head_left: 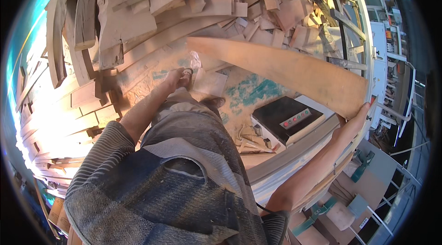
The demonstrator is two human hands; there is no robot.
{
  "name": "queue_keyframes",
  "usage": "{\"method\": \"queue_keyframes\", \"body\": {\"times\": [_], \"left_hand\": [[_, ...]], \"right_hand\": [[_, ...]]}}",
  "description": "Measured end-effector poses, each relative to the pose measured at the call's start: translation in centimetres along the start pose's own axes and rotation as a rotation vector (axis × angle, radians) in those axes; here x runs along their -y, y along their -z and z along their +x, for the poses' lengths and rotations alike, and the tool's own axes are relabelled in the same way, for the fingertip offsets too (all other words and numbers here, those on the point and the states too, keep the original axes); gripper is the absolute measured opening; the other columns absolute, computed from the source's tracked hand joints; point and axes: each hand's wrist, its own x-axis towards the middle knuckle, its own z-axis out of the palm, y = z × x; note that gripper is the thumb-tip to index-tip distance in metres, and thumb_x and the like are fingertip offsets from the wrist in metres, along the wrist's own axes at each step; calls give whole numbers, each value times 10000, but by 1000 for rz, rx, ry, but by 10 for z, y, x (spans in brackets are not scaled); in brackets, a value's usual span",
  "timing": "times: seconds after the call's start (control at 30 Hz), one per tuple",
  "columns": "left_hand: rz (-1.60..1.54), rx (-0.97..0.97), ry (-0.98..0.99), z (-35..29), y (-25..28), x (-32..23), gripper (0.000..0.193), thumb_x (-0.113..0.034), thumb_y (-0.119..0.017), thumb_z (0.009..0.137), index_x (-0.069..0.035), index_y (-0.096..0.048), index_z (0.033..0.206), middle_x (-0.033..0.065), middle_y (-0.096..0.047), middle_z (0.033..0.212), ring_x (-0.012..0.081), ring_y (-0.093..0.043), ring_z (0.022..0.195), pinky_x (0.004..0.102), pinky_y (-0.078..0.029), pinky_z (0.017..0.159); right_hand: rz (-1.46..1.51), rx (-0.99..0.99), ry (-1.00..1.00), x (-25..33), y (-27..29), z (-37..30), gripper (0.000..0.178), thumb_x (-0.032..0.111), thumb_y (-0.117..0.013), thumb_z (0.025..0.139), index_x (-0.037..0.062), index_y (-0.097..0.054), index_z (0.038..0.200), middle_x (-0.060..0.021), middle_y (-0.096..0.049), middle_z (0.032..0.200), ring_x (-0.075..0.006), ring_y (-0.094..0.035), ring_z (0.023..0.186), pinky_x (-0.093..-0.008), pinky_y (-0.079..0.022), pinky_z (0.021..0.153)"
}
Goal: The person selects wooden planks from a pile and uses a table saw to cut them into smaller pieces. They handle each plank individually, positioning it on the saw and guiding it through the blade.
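Observation:
A long, wide wooden board [281, 70] slants across the view, its near right end beside my right hand [361, 113]. My right hand is closed on that end, the thumb on its edge; the other fingers are hidden behind the wood. The board's far left end reaches over the dusty floor. My left hand [174, 79] is low on the left, just above my foot, apart from the board. Its fingers are too small and partly hidden to read.
Stacked timber pieces [133, 19] rise ahead and to the left. Offcuts [276, 33] lie heaped behind the board. A black control box [287, 118] with coloured buttons sits on the right by a machine edge [294, 146]. A metal frame [345, 19] stands at the far right.

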Motion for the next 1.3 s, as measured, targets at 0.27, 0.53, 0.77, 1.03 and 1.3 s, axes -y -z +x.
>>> {"method": "queue_keyframes", "body": {"times": [0.27,0.53,0.77,1.03,1.3], "left_hand": [[124,-3,-3,34,8,27,333,-410,-578,993,-123,-623,1155,24,-644,1017,166,-649,814,376,-536,720],[164,138,-5,58,-2,20,387,-399,-605,980,-74,-595,1189,74,-609,1096,207,-640,824,362,-531,685],[82,193,-8,69,-40,10,613,-544,-598,974,-36,-506,1304,139,-552,1196,309,-644,1010,424,-558,739],[-272,435,239,80,-83,14,758,-590,-642,930,-68,-464,1449,126,-566,1394,356,-591,1233,557,-495,1021],[-204,339,345,101,-68,111,618,-475,-708,914,-77,-555,1361,102,-613,1360,287,-562,1287,520,-459,1087]], "right_hand": [[-431,-12,48,2,10,1,657,579,-583,954,-41,-698,1136,-131,-695,983,-185,-651,707,-261,-510,543],[-341,78,103,-9,38,-25,670,534,-599,955,-36,-628,1307,-147,-678,1113,-191,-672,911,-283,-548,681],[1,339,203,-33,83,-61,737,455,-670,923,-50,-496,1431,-174,-554,1366,-237,-509,1277,-386,-351,1115],[442,343,-167,-23,82,-136,843,565,-604,957,58,-322,1569,-238,-540,1391,-343,-514,1324,-504,-416,1116],[21,-188,-525,-2,99,-181,629,483,-509,1029,57,-449,1488,-156,-572,1403,-307,-539,1317,-473,-476,1073]]}}
